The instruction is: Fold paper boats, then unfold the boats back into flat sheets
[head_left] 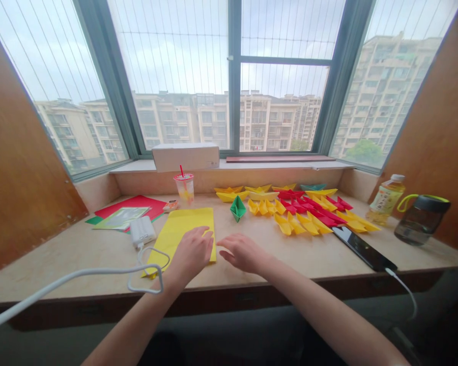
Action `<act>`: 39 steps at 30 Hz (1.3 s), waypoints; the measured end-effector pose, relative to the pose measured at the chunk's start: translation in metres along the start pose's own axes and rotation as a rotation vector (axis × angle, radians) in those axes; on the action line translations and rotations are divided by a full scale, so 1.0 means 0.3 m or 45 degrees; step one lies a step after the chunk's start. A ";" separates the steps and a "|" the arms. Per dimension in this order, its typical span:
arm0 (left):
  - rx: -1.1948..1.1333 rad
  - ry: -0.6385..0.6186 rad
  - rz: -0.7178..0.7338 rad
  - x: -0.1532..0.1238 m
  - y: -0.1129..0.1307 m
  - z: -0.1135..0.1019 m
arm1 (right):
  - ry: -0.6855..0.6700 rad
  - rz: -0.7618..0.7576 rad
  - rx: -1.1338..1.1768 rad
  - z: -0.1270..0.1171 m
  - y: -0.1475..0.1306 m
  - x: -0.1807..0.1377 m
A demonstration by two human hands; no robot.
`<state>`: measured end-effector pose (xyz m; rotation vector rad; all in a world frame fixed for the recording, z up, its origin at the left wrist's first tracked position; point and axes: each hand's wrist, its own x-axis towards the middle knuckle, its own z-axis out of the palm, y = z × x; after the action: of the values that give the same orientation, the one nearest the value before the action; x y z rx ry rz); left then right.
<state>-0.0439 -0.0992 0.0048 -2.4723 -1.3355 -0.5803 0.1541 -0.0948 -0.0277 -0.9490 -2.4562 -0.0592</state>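
Observation:
My left hand (194,250) rests over the right part of a yellow sheet of paper (191,222), its fingers loosely stretched out and nothing visible in them. Just right of the sheet, my right hand (242,252) hovers low near the table, thumb apart from the fingers and empty. A small gap separates the two hands. Beyond them stands a green folded paper boat (237,209). Farther right are several yellow paper boats (266,207) and red paper boats (320,211) in rows.
At left lie red paper (152,203) and a white power bank (142,232) whose cable (80,273) crosses my left forearm. A plastic cup with a straw (184,188) stands behind. At right are a phone (362,249), a drink bottle (386,201) and a dark water bottle (422,221).

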 end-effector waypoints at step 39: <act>-0.234 0.256 0.460 -0.290 0.229 -0.246 | 0.188 0.104 0.409 -0.086 -0.021 -0.096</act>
<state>-0.0450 -0.2306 0.0262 -2.6260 -0.7659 -0.8624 0.1796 -0.1229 -0.0180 -0.8672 -2.2028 0.2758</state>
